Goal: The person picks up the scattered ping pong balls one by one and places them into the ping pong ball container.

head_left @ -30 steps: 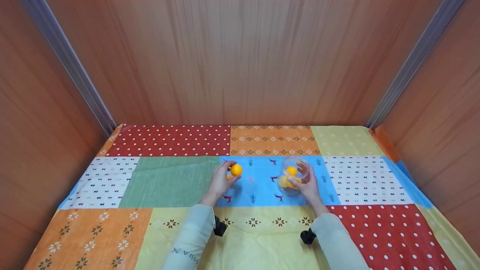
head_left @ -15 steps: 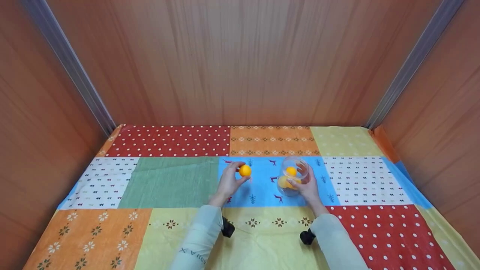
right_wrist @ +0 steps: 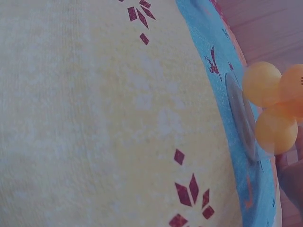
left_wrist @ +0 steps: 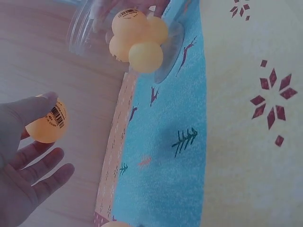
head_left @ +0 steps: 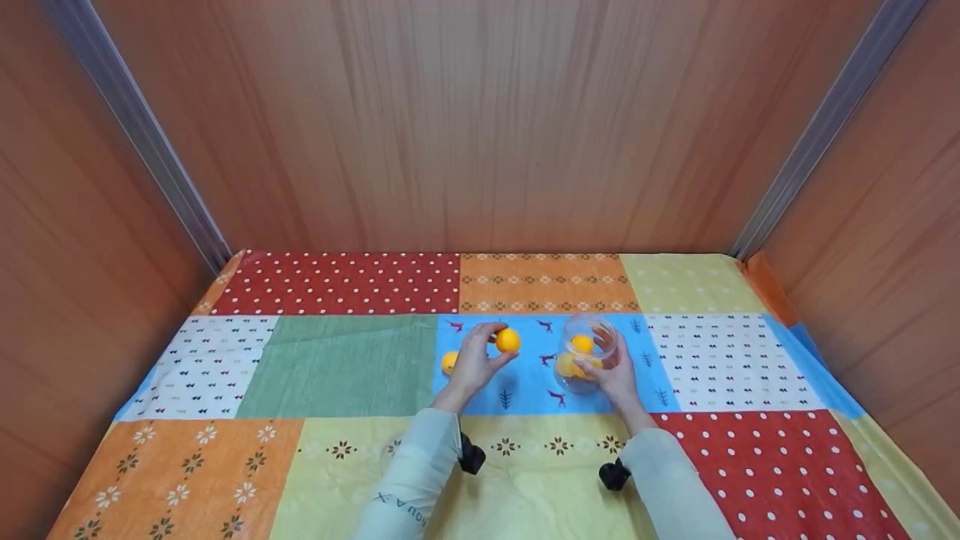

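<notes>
An orange table tennis ball [head_left: 508,340] with printed lettering is pinched between the thumb and fingers of my left hand [head_left: 474,364], raised over the blue patch of the cloth. My right hand [head_left: 616,375] grips a clear plastic jar [head_left: 577,385] around its side; it stands upright with its mouth uncovered. Several orange balls [left_wrist: 146,57] lie inside the jar, showing through its wall in both wrist views. Another orange ball [head_left: 449,363] rests on the cloth just left of my left hand, partly hidden by it.
A patchwork tablecloth [head_left: 345,364] covers the table. Wood-grain panels [head_left: 480,127] rise at the back and on both sides, with grey metal strips [head_left: 150,135] in the corners.
My left hand has moved right with its ball, closer to the jar, uncovering the ball on the cloth behind it. My right hand and the jar have stayed in place.
</notes>
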A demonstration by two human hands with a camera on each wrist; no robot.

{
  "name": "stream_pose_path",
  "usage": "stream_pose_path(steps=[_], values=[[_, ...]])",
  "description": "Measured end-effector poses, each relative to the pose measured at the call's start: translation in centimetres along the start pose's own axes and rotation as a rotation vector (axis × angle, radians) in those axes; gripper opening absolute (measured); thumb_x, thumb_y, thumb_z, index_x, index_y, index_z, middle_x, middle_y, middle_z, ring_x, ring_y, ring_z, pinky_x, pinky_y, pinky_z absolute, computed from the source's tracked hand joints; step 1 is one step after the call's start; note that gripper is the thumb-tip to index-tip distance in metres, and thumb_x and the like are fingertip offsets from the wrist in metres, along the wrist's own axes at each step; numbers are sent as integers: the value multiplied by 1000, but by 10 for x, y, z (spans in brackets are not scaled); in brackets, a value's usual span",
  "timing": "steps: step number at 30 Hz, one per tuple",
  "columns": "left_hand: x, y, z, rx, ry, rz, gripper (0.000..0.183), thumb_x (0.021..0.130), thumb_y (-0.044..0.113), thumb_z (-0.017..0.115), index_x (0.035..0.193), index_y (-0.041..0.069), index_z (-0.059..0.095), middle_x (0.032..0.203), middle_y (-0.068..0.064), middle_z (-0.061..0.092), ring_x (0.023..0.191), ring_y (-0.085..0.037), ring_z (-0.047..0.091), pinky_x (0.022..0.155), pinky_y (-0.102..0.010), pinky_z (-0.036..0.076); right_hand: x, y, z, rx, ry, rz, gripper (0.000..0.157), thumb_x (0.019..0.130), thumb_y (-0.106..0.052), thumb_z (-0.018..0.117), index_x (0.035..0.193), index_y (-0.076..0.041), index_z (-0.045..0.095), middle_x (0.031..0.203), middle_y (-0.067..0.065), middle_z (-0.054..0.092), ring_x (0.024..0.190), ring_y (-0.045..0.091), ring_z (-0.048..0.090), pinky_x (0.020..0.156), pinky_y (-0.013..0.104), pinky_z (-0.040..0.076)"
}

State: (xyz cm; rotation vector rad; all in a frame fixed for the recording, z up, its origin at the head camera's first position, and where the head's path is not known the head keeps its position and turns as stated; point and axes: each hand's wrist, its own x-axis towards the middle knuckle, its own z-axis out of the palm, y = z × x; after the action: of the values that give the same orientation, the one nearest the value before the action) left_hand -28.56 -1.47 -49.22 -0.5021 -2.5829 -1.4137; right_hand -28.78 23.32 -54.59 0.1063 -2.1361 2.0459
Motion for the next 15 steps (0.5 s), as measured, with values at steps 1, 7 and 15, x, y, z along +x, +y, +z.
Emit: stream_pose_path(steps=[1,7,15], values=[[1,1,1,-3,-2,-4,43,79,17,67,117,7,53,111,-5,52,94,-19,48,81,-28,45,0,0,0,-3,-1,2,78,74,-11,72,137,-13,26,135,8,36,124,25,30,102,38,26],[5,9,5,-4,-7,20,43,79,18,67,118,6,53,110,-5,52,95,-18,48,82,-26,44,-3,-8,4,84,-16,-127,73,73,8,66,133,5,25,132,28,31,122,36,29,101,49,21],[12,24,10,-19,-35,13,44,79,20,66,119,10,52,113,-1,52,96,-15,48,85,-26,43,0,3,2,67,-2,-94,74,73,0,70,134,-4,28,134,19,35,124,34,28,102,46,20]])
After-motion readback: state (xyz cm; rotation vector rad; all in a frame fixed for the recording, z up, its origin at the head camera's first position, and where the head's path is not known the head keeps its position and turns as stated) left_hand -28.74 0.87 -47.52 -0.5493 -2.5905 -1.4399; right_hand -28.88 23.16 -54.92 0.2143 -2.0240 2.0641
